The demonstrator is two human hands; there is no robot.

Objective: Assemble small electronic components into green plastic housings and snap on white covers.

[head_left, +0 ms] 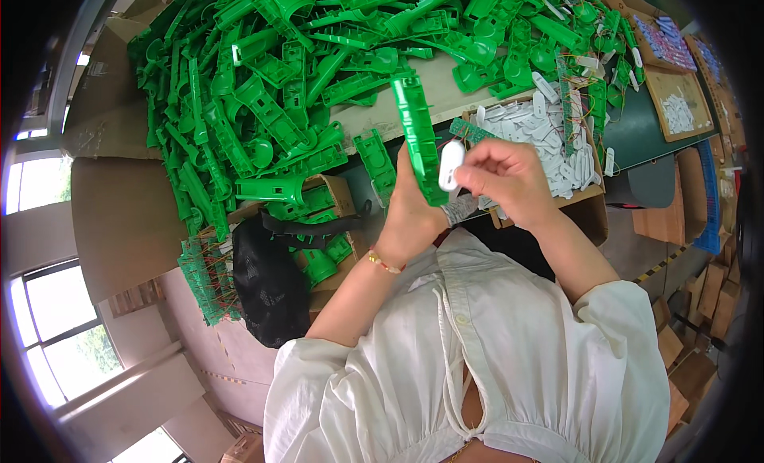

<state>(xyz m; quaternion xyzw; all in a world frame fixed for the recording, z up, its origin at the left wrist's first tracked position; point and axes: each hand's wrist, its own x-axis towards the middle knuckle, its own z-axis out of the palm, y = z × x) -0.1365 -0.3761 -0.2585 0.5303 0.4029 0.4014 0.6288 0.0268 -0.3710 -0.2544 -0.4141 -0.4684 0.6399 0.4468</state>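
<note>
A: Where is the left hand (410, 204)?
B: Near the middle of the view, its fingers wrapped round the lower part of a green shell (415, 132). The shell stands up from the hand, tilted a little, its ribbed side in sight. A bracelet (386, 264) circles that wrist.
A: And the right hand (509, 180)?
B: Just to the right, thumb and fingers pinched together on a white piece (452, 164). The piece is long, with rounded ends, and sits just beside the lower part of the shell. Whether the two touch cannot be told from this angle.
A: What lies about them?
B: Beyond the left hand and off to its left, a large heap (270, 105) of similar green shells. Beyond the right hand, a carton (590, 216) full of white pieces, with a green board (471, 129) at its left edge.
A: Anything lower down?
B: A black bag (267, 284) at the left, beside a box (342, 196) holding more shells. Wired boards (203, 280) are stacked left of the bag. Far right, a tray (659, 85) holds small white parts.
</note>
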